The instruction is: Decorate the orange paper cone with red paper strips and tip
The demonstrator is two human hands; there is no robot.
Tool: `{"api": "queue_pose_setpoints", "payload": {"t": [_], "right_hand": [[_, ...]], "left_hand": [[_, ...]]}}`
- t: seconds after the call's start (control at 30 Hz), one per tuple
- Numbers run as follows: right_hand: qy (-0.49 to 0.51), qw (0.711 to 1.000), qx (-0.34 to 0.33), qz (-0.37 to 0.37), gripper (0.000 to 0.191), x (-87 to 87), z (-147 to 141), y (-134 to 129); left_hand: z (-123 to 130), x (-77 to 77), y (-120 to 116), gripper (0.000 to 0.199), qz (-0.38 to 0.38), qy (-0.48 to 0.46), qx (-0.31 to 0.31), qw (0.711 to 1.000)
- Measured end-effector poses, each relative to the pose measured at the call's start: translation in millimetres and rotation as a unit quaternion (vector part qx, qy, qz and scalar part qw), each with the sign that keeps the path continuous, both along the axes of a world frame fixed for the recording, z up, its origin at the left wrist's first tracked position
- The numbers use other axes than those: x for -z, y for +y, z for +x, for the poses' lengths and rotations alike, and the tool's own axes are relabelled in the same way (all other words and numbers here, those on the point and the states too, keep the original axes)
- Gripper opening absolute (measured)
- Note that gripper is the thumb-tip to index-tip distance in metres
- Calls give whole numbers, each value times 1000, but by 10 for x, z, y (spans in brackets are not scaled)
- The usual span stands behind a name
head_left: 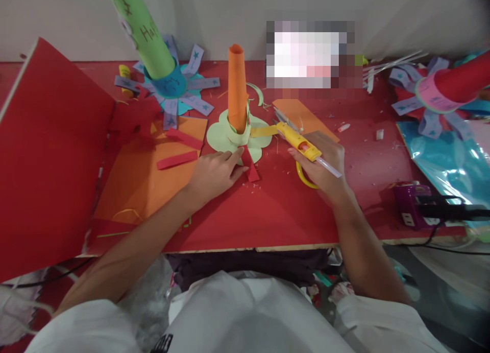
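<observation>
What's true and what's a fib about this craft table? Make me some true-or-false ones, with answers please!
1. The right hand holds a yellow glue gun. True.
2. The orange paper tube is lying on its side. False: the orange paper tube stands upright.
3. The left hand touches a red paper strip. True.
4. The flower-shaped base is dark blue. False: the flower-shaped base is pale green.
5. The green tube has dark writing on it. True.
</observation>
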State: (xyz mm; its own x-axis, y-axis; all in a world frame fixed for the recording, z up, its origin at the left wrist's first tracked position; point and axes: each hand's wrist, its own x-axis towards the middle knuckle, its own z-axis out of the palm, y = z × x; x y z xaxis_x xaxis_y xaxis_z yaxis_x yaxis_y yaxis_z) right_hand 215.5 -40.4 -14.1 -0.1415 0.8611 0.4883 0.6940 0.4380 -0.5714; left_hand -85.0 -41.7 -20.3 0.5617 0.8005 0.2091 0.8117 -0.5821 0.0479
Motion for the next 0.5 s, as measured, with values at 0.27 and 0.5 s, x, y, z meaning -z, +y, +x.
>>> {"api": "queue_pose_setpoints", "payload": {"t": [0.27,0.5], "right_hand": [[-3,1000,-1,-1,27,-11,1,-6],[-1,1000,-3,-6,27,-20,3,-1]], "left_hand": [[11,-11,-4,48,-8,-1,1,1000],[0,12,-2,38,13,-12,48,999]]}}
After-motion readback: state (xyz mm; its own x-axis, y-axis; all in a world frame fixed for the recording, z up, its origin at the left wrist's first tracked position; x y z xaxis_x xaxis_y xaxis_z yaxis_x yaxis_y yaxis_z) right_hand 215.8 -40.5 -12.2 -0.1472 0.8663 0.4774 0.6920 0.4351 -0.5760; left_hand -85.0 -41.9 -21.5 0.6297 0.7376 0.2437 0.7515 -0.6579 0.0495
